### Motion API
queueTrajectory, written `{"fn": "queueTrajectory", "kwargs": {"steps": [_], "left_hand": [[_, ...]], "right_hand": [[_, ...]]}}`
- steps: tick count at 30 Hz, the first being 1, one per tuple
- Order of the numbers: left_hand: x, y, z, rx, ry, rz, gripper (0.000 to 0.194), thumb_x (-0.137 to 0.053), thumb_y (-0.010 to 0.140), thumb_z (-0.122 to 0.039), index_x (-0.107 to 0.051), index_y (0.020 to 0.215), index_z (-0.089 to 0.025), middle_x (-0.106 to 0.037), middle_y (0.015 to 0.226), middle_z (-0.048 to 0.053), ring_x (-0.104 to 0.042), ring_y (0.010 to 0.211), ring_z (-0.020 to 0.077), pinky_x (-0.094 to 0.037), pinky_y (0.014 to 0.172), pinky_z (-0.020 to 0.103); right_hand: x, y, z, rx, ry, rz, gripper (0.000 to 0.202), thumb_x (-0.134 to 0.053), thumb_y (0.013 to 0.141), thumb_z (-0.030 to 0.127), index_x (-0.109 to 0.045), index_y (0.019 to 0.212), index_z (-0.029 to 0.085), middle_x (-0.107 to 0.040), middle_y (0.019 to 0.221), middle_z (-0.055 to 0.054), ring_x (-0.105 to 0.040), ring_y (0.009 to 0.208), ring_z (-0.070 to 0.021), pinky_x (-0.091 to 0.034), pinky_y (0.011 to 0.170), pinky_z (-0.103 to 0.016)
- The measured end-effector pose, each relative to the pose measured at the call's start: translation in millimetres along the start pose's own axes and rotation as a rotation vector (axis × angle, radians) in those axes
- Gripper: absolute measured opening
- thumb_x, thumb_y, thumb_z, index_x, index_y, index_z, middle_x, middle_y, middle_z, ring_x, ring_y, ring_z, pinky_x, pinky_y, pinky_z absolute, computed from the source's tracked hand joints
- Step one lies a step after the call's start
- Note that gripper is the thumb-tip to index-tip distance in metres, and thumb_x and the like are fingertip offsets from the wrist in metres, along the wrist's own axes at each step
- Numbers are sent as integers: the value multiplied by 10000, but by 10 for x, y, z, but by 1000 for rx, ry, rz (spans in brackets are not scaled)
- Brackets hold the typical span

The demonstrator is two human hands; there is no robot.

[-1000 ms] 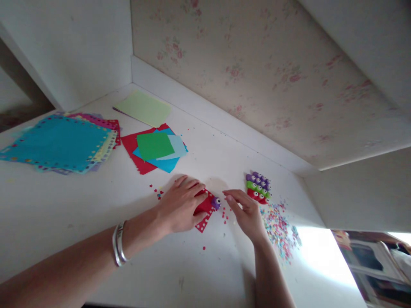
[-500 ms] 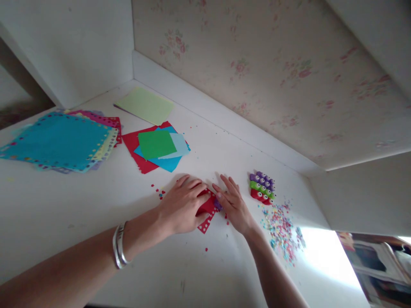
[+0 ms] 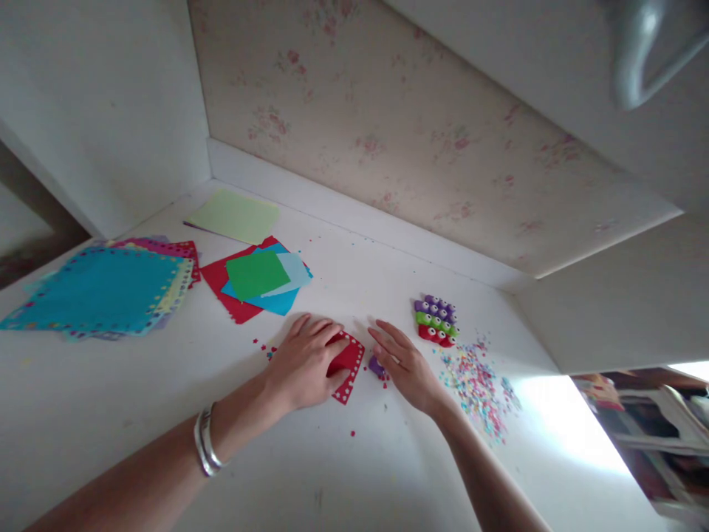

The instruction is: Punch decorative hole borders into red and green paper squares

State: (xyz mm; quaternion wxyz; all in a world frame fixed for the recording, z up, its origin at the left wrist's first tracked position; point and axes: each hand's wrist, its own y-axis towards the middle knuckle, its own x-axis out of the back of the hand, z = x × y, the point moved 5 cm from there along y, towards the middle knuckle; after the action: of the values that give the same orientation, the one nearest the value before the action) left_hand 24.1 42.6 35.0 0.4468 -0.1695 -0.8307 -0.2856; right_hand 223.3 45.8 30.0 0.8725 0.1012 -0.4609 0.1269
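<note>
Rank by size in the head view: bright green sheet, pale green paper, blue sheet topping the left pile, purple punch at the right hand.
1. Blue sheet
2. Pale green paper
3. Bright green sheet
4. Purple punch, partly hidden by the right hand, though what shows is clearly smallest.

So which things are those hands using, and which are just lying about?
In use:
red paper, under the left hand
purple punch, by the right hand

Lying about, it seems:
other punches
confetti heap
blue-topped paper pile
green paper
</note>
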Motion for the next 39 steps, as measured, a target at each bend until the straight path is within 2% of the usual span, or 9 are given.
{"fn": "queueTrajectory", "kwargs": {"steps": [6,10,14,19,22,25,29,34,39], "left_hand": [[5,2,17,25,22,-29,298,-622,844,-382,-651,1106,-243,-628,1212,64,-516,1179,276,-277,1094,514],[9,5,37,75,81,-62,266,-584,880,-371,-642,1095,-224,-627,1201,85,-526,1169,280,-288,1079,520],[-9,1,89,113,153,-89,255,-528,919,-352,-635,1109,-219,-613,1238,110,-524,1179,299,-327,1035,523],[-76,3,136,107,199,-72,280,-523,922,-356,-621,1146,-219,-602,1260,111,-511,1177,315,-350,1003,525],[-100,5,141,105,222,-64,294,-520,924,-360,-621,1156,-210,-597,1266,120,-507,1162,323,-344,1001,542],[-102,5,137,100,215,-73,294,-512,928,-355,-623,1158,-207,-595,1261,126,-508,1154,319,-343,1003,544],[-91,2,141,95,186,-100,292,-510,927,-357,-620,1158,-216,-593,1251,122,-508,1149,310,-342,1009,538],[-94,7,157,105,178,-84,295,-505,926,-359,-614,1162,-219,-591,1254,117,-504,1159,312,-341,1010,536],[-92,15,169,137,176,-46,326,-511,927,-372,-604,1202,-224,-580,1283,107,-490,1185,317,-338,1019,533]], "right_hand": [[217,-277,114,-104,-147,-195,347,-506,969,462,-695,1154,237,-704,995,-90,-681,872,-238,-553,766,-363],[165,-293,215,-124,-251,-140,241,-561,944,423,-732,930,254,-678,766,-28,-642,654,-181,-485,606,-293],[210,-240,267,-74,-293,-48,308,-527,940,293,-681,680,233,-637,637,-5,-593,562,-139,-406,539,-262],[396,-222,256,-30,-256,55,308,-531,890,215,-687,625,230,-624,569,8,-563,516,-118,-359,486,-253],[573,-169,91,-56,-124,74,263,-535,911,265,-743,749,255,-634,574,25,-568,508,-118,-392,469,-252],[922,29,-224,-67,-23,-122,258,-526,929,354,-761,986,265,-712,711,5,-645,603,-153,-483,516,-276],[1337,468,-718,-122,-293,-300,284,-529,926,353,-745,1085,258,-754,931,-45,-698,812,-223,-527,698,-330],[1295,894,-1077,-13,-585,-47,287,-472,965,238,-740,1066,220,-734,999,-85,-682,892,-238,-501,775,-319],[1135,966,-1238,81,-641,118,258,-512,938,139,-753,1001,204,-726,915,-104,-670,861,-229,-492,788,-319]]}}
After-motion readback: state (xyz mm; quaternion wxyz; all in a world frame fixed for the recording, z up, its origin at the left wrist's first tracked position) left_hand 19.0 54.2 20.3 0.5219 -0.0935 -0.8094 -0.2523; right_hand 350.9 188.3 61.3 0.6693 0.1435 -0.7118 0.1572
